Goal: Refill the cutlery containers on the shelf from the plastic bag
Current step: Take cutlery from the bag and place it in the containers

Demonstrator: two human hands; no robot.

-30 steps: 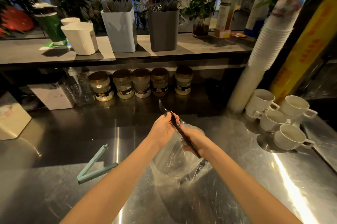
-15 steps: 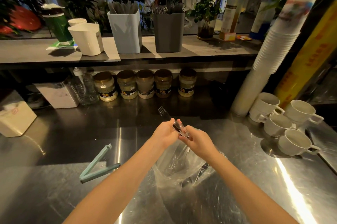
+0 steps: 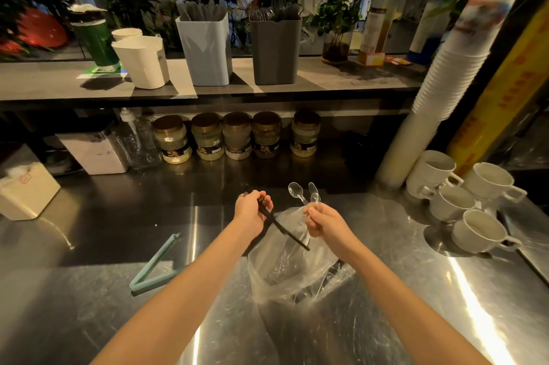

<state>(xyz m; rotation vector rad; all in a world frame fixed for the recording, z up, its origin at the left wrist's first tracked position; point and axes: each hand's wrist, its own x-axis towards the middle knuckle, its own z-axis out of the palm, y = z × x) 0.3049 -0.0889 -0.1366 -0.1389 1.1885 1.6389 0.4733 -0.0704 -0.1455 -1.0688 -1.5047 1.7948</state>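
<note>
A clear plastic bag [image 3: 292, 272] stands open on the steel counter [image 3: 89, 245], with dark cutlery still inside. My left hand [image 3: 249, 210] grips a black plastic piece of cutlery [image 3: 285, 231] whose handle slants down over the bag. Just right of it, my right hand [image 3: 323, 220] holds a few clear plastic spoons [image 3: 303, 193], bowls pointing up. On the shelf [image 3: 341, 79] above stand a light blue container [image 3: 205, 49] and a dark grey container [image 3: 274, 49], both holding cutlery.
A white tub [image 3: 142, 61] and green cup [image 3: 95, 40] stand left on the shelf. Several jars [image 3: 237, 135] line the counter's back. White mugs [image 3: 466, 198] and a tall cup stack [image 3: 442, 82] crowd the right. A teal bag clip [image 3: 154, 266] lies left of the bag.
My hands have drawn apart above the bag. The right hand now holds clear spoons lifted up, while the left keeps the black piece.
</note>
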